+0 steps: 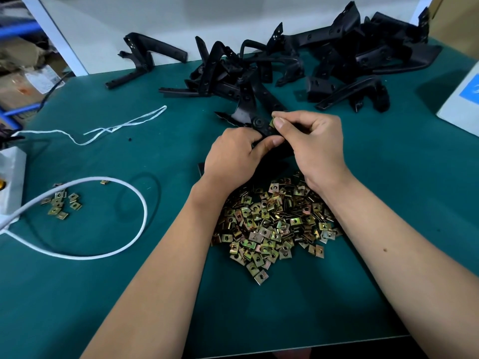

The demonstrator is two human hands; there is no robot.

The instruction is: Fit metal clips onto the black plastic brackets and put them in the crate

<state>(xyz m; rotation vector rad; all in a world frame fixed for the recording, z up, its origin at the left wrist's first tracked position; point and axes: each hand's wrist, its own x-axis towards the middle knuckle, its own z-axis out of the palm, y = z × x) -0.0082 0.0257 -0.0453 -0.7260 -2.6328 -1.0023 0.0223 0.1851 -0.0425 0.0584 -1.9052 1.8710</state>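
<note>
While the left hand point(234, 154) grips the black bracket point(248, 120), the right hand point(315, 143) pinches a clip point(273, 123) against it.

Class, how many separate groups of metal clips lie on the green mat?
2: a big pile under the forearms, and a small cluster at left inside the white cord loop.

Green-matted worktable point(108, 294) under even indoor light, w/ white wall panel point(145, 19) at its far edge, blue-framed shelving point(15, 32) holding cardboard boxes point(15, 92) far left of the hands, and a white box w/ blue label point(464, 102) far right.
</note>
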